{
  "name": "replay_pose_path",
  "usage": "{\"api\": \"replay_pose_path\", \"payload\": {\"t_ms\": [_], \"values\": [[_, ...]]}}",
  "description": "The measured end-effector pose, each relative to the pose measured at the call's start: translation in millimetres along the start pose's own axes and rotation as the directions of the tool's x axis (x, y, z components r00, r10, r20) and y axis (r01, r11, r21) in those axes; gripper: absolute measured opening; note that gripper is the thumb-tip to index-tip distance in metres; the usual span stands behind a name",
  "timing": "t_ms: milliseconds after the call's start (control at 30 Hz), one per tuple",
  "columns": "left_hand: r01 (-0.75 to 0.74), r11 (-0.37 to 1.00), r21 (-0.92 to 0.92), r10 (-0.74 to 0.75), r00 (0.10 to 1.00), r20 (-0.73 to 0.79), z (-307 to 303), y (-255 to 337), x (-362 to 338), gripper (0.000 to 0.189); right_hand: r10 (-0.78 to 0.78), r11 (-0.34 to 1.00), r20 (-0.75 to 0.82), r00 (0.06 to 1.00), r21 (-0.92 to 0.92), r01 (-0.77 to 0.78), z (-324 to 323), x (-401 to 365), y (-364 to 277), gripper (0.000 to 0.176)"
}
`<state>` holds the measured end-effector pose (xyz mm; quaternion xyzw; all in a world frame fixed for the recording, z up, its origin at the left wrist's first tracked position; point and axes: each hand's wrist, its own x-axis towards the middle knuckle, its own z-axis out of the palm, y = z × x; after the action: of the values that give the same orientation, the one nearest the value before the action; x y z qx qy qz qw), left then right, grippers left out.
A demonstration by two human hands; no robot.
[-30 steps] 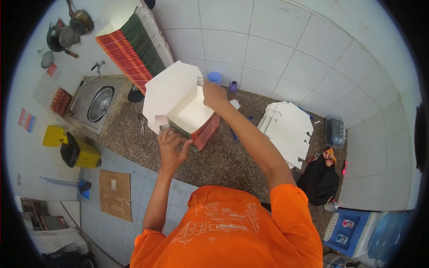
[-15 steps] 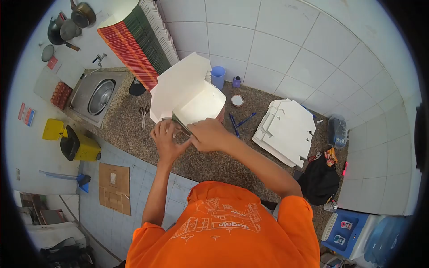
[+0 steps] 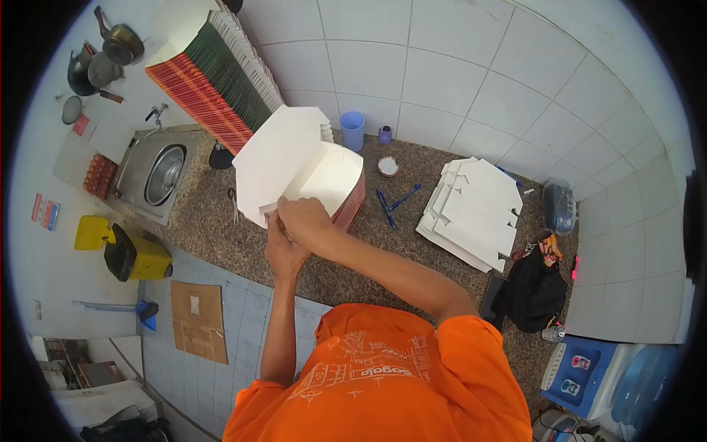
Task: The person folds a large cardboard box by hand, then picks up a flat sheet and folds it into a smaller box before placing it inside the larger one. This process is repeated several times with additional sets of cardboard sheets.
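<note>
An open cardboard box [image 3: 328, 180], white inside with a red outer side, stands on the granite counter with its wide white flap spread to the left. At its near left corner, my right hand [image 3: 305, 221] is closed on the edge of the card. My left hand [image 3: 286, 249] is just below, fingers pinched on the same corner and partly covered by the right hand. The two hands touch. Scissors [image 3: 234, 206] lie left of the box, partly hidden by the flap.
A tall stack of nested red and green boxes [image 3: 213, 81] leans behind the box on the left. Flat white card blanks [image 3: 471, 214] lie to the right. Blue pens [image 3: 387, 209], a small round dish [image 3: 388, 166] and a blue cup [image 3: 353, 131] are nearer. The sink [image 3: 132, 173] is far left.
My right hand has moved left and now overlaps my left hand at the box corner. My left fingers, spread before, have drawn together. The whole view has shifted slightly.
</note>
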<state>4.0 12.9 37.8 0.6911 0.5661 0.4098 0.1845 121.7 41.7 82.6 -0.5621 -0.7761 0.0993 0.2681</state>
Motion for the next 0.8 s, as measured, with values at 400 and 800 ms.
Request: {"api": "replay_pose_path", "payload": {"t_ms": [400,800], "values": [[-0.345,0.937,0.052,0.349,0.929,-0.126,15.3,17.7,-36.4,0.073,0.142,0.952,-0.364,0.921,-0.206,-0.228,-63.3,45.0,78.2,0.049],[-0.466,0.873,0.141,0.462,0.885,0.061,20.9,14.8,-25.6,0.034,0.462,0.879,-0.378,0.802,0.313,-0.359,-68.6,-62.5,195.1,0.041]]}}
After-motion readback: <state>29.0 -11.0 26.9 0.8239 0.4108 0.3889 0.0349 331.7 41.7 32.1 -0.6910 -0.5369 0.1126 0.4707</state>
